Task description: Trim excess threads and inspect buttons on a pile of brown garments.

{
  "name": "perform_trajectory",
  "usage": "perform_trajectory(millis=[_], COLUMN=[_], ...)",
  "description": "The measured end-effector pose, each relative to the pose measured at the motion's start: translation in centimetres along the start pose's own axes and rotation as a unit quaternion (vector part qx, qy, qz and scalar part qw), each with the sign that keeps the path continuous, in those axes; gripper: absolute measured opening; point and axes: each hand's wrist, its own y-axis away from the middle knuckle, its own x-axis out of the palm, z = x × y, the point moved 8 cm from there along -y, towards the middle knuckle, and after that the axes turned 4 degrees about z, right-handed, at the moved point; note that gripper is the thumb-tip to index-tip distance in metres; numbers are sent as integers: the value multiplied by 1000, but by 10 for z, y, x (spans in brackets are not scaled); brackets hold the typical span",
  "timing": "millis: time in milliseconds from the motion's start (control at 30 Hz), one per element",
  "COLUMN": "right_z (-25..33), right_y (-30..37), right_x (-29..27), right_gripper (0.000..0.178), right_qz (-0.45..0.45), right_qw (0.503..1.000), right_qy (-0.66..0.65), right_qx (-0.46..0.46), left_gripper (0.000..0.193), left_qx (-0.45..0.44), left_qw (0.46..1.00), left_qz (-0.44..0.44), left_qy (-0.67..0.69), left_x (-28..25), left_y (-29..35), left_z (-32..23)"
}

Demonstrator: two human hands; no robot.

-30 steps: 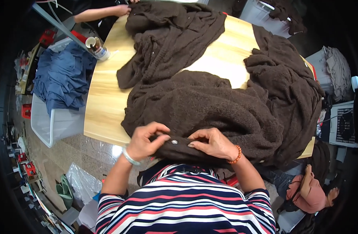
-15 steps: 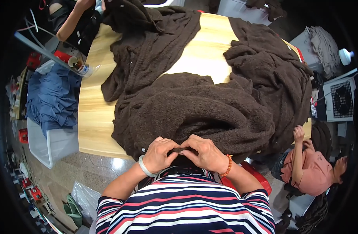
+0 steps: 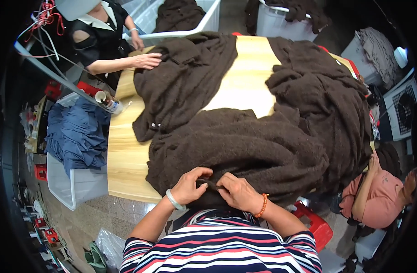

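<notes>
Holds the left hand (image 3: 188,186) and right hand (image 3: 239,191) slightly farther apart than half a second ago; also faces a co-worker's hand (image 3: 149,61) at the upper left, now laid on cloth instead of lifting it. Pinches the near edge of a dark brown knit cloth (image 3: 245,141) between right thumb and forefinger, near the lower centre of the frame. Has left thumb and forefinger parted beside the same edge, other fingers curled; cannot tell whether gripping any of it. Wears a pale bangle (image 3: 175,200) on the left wrist, orange beads (image 3: 263,205) on the right. Has the knit cloth heaped across the centre, over the near side of a pale wood worktop (image 3: 126,177). Borders more brown fabric (image 3: 322,91) at the right; cannot tell the join. Beyond, at the upper left, another brown piece (image 3: 185,68) with two small white buttons (image 3: 156,124). Farther out, at the left, blue cloth (image 3: 76,136) piled in a white bin (image 3: 88,184); at the upper right, grey cloth (image 3: 376,54); at the lower right, a red stool (image 3: 317,230) and a person in a pink top (image 3: 376,200).
</notes>
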Motion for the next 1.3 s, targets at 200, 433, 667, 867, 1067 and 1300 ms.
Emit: perform_trajectory(millis=[200,433,667,867,1067,1300], right_z=[7,5,20,19,19,-1], right_y=[-3,-1,-1,3,4,10], right_x=[2,3,2,1,-5,2], right_gripper=[17,19,19,17,28,27], right_qz=[5,4,-33,-86,-127,-96], right_qw=[1000,999,996,991,990,994], right_qy=[12,40,83,103,58,50], right_qx=[1,-7,-26,-4,-13,17], left_gripper=[13,12,10,11,11,16], left_qx=[-20,-27,-125,-230,-233,-230], left_qw=[990,958,983,815,775,825], left_qz=[-86,-120,50,143,154,132], left_qy=[-113,-260,127,512,566,500], left_x=[-2,4,8,37,44,44], left_y=[-10,-15,-9,11,8,11], left_z=[26,15,29,50,48,47])
